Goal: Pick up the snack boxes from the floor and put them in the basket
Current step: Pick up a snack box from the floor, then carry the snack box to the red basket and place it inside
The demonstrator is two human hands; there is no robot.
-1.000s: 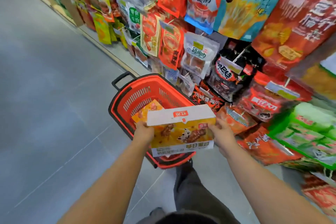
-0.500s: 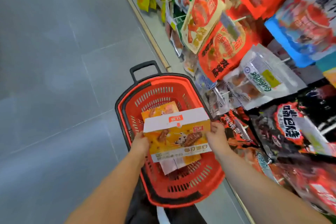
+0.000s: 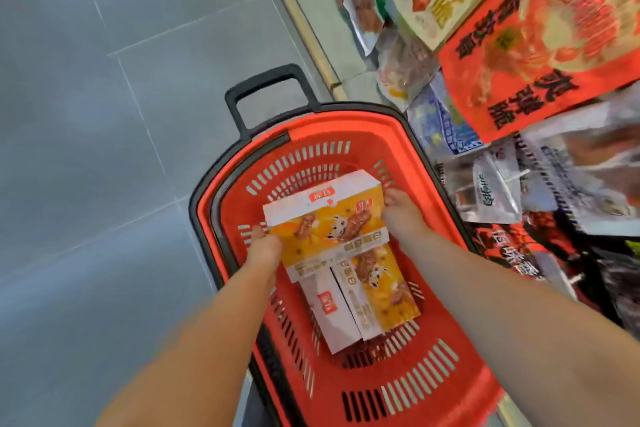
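Left hand (image 3: 265,246) and right hand (image 3: 401,215) each grip one end of the yellow snack box (image 3: 325,218), fingers curled on its edges. Box sits low inside the red basket (image 3: 346,121), over a second box (image 3: 367,298); contact between them unclear. Basket stands on grey floor (image 3: 104,149).

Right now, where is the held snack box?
Head view, centre: the snack box sits between the left hand and right hand, inside the red basket, over a second box lying there.
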